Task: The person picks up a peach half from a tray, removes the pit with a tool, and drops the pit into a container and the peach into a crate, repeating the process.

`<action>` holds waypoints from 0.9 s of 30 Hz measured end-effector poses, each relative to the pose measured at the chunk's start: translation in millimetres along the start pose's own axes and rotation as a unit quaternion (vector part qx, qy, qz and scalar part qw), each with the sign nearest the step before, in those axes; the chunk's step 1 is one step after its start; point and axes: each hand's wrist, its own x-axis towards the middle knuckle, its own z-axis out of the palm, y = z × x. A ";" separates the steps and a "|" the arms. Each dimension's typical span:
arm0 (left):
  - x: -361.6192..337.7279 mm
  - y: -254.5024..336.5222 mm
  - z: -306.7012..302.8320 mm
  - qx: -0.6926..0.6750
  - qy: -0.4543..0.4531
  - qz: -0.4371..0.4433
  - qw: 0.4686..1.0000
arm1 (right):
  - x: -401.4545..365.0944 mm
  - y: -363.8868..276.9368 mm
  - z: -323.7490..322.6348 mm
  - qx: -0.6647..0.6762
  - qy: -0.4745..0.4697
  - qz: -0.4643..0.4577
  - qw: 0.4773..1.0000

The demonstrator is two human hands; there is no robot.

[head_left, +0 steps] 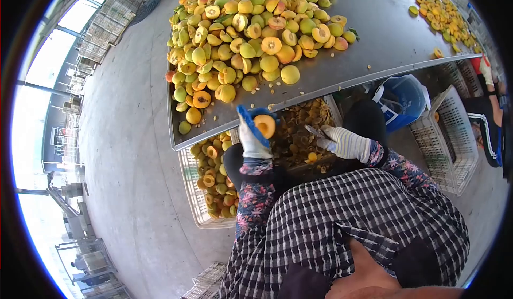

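Fingers (247, 118) of the left hand (251, 139), in a blue-tipped glove, wrap a halved fruit (265, 125), its cut face up, just below the table (385, 32) edge at centre frame. The gloved right hand (346, 142) closes on what looks like a small blade (315, 132) just right of it. The work likely goes best with the half held steady over the scrap crate (299, 141) and the tip turned away from the glove. A crate of halves (211, 184) sits lower left. The fruit pile (246, 48) fills the table above. A white crate (449, 139) and a blue bucket (406, 99) crowd the right.
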 end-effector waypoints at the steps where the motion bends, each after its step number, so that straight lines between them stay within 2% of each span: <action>1: -0.8 18.0 -9.0 0.093 0.113 0.044 0.988 | 0.2 -13.7 -8.4 -0.019 -0.045 0.070 0.996; 3: -9.5 55.9 -34.9 0.167 0.134 0.118 0.970 | -2.8 -10.4 -7.7 -0.004 -0.042 0.077 0.996; 4: -5.2 69.9 -57.8 0.297 0.112 0.133 0.939 | -4.0 -7.8 -6.9 0.005 -0.041 0.079 0.996; 5: 6.2 83.3 -92.6 0.439 0.108 0.094 0.887 | -5.2 -6.6 -0.2 0.020 -0.039 0.079 0.996; 6: 7.3 97.7 -101.5 0.571 0.105 0.048 0.813 | -5.8 -4.5 1.4 0.020 -0.049 0.080 0.995; 9: 29.5 108.1 -88.0 0.636 0.086 0.219 0.735 | -3.3 -3.7 1.9 0.005 -0.068 0.071 0.995; 10: 45.5 108.0 -72.7 0.608 0.081 0.192 0.766 | -2.8 -5.1 2.9 -0.006 -0.069 0.062 0.996; 11: 56.7 105.8 -52.6 0.660 0.070 0.250 0.705 | -2.2 -6.6 3.6 -0.017 -0.068 0.054 0.996; 12: 73.8 96.9 -42.2 0.650 0.024 0.279 0.706 | -0.3 -7.4 4.4 -0.030 -0.066 0.045 0.996; 13: 92.9 82.8 -36.7 0.705 0.007 0.301 0.642 | 2.2 -7.0 5.0 -0.042 -0.084 0.068 0.993; 14: 103.3 77.3 -24.4 0.749 -0.017 0.223 0.624 | 3.4 -6.7 4.8 -0.047 -0.085 0.067 0.993; 16: 115.9 64.1 -5.3 0.761 0.044 0.135 0.633 | 2.8 -5.4 4.9 -0.057 -0.087 0.066 0.992; 18: 133.9 58.3 -14.4 0.728 0.049 0.153 0.667 | 0.3 -4.2 5.0 -0.047 -0.085 0.073 0.993; 20: 132.0 59.2 -22.1 0.663 0.044 0.189 0.724 | -2.0 0.0 5.8 -0.034 -0.079 0.069 0.994; 21: 129.8 57.8 -23.1 0.486 0.036 0.147 0.861 | -3.0 -6.0 2.2 -0.037 -0.084 0.081 0.993; 22: 126.5 56.8 -25.0 0.285 0.026 0.096 0.953 | -2.3 -4.9 0.7 -0.008 -0.069 0.072 0.995; 23: 119.4 58.1 -34.3 0.133 -0.068 0.046 0.988 | -1.7 -3.0 1.2 0.023 -0.055 0.065 0.996; 24: 89.8 67.1 -23.3 -0.011 -0.091 -0.016 0.996 | -2.4 -0.4 2.9 0.056 -0.043 0.060 0.996; 25: 61.6 72.5 -14.0 -0.100 -0.136 -0.069 0.983 | 3.4 3.6 8.6 0.114 -0.006 0.042 0.993; 26: 41.7 72.2 -8.2 -0.191 -0.179 -0.120 0.958 | 6.9 -25.0 -0.8 0.128 0.039 0.004 0.991; 27: 30.7 62.2 -8.0 -0.220 -0.228 -0.128 0.940 | 17.2 -31.3 -3.6 0.123 0.051 -0.003 0.991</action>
